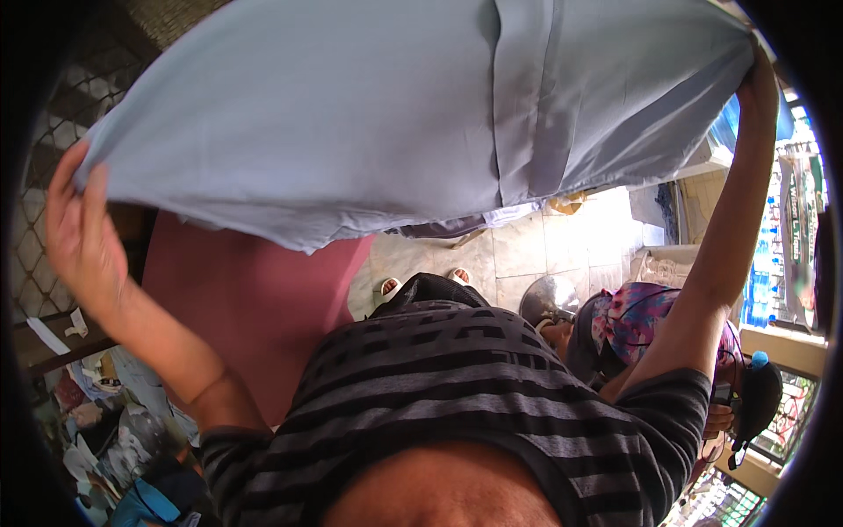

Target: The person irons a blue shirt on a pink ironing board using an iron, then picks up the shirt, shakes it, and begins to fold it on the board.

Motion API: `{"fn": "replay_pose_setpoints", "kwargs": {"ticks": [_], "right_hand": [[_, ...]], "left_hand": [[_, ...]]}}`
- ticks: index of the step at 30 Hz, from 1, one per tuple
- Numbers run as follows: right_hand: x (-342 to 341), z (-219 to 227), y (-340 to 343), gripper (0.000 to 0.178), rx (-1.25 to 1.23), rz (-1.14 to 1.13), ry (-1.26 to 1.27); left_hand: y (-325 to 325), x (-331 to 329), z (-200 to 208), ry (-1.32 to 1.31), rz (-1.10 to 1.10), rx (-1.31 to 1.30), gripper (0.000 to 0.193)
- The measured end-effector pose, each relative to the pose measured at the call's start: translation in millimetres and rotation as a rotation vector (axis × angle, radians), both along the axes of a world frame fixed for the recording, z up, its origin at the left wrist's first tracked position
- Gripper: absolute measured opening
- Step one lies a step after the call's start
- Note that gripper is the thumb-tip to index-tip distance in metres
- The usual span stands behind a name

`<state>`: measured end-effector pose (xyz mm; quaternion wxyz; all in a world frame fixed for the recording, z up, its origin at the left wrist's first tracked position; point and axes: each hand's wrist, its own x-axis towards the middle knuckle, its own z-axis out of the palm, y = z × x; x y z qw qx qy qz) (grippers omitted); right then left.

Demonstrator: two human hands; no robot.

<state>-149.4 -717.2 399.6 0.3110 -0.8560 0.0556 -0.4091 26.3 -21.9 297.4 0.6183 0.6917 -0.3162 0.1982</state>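
A light blue-grey shirt (pixel 351 114) hangs spread out between my two raised hands. Its placket, a doubled vertical strip, runs down right of the middle. My left hand (pixel 81 233) grips the cloth at the far left, fingers curled over its edge. Up at the right, my right hand (pixel 757 75) is closed on the opposite corner, pulling the fabric into tight folds. The lower edge sags in a loose curve above a reddish-pink padded board (pixel 255 299). The shirt's upper part runs out of view.
Beside my right arm sits a person in a flowered top (pixel 637 316), near a shiny metal bowl (pixel 549 299). Piled clothes and clutter (pixel 123 439) lie at the lower left. Pale tiles (pixel 509 255) cover the floor. A window with a grille (pixel 790 413) is at the right.
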Motion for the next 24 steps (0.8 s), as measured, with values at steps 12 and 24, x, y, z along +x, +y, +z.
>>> {"fn": "replay_pose_setpoints", "kwargs": {"ticks": [12,24], "right_hand": [[-153,-53,-180,0.03,-0.049,-0.252,0.144],[-289,-213,-234,0.023,0.442,-0.484,-0.081]], "left_hand": [[-209,23,-54,0.379,-0.538,-0.104,0.031],[-272,-123,-168,0.72,-0.792,0.249,0.038]]}}
